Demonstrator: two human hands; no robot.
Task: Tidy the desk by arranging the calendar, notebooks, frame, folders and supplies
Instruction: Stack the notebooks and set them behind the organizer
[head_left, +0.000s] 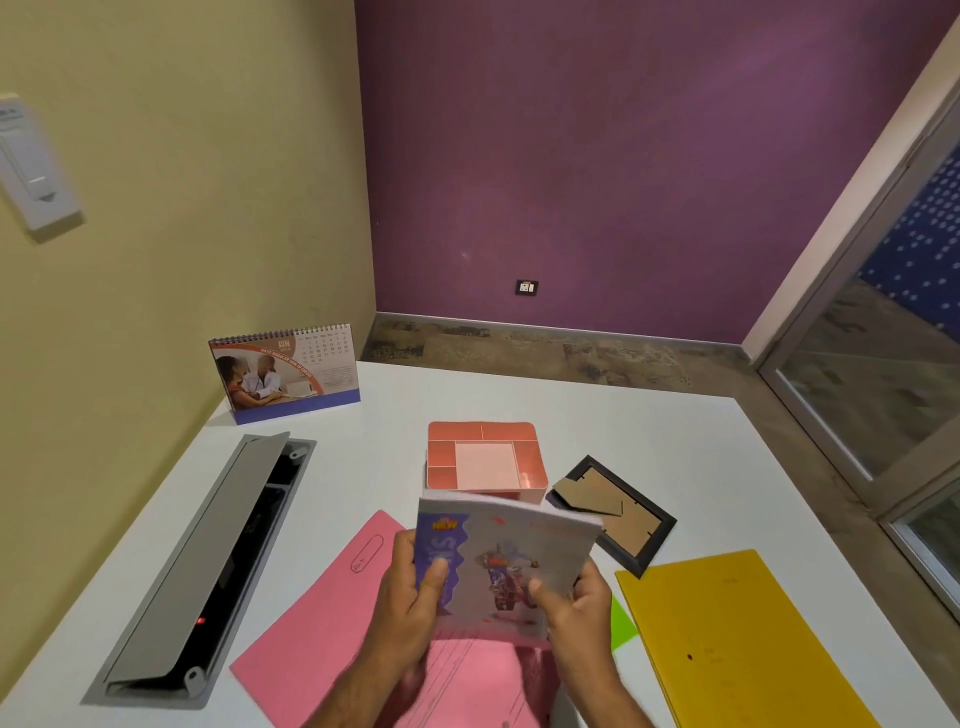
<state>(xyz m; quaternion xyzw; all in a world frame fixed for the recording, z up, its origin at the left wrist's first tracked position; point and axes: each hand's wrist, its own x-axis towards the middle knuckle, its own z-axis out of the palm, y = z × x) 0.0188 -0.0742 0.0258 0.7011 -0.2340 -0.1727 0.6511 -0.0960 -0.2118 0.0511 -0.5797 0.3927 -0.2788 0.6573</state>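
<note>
Both hands hold a stack of notebooks (511, 545) with a motorbike cover, lifted above the white desk (649, 431). My left hand (410, 587) grips its left edge, thumb on the cover. My right hand (574, 603) grips the lower right edge. Under them lies a pink folder (322, 613). A yellow folder (737, 639) lies at the right, with a green sheet (622, 626) showing beside it. A black frame (626, 514) lies face down behind the notebooks. A pink organiser (485, 457) stands mid-desk. The calendar (285, 374) stands upright at the back left.
A grey cable hatch (208, 566) is sunk in the desk at the left, its lid raised. A yellow wall borders the desk's left side. The desk's far edge and right edge drop to the floor; a glass door (878, 374) is at the right.
</note>
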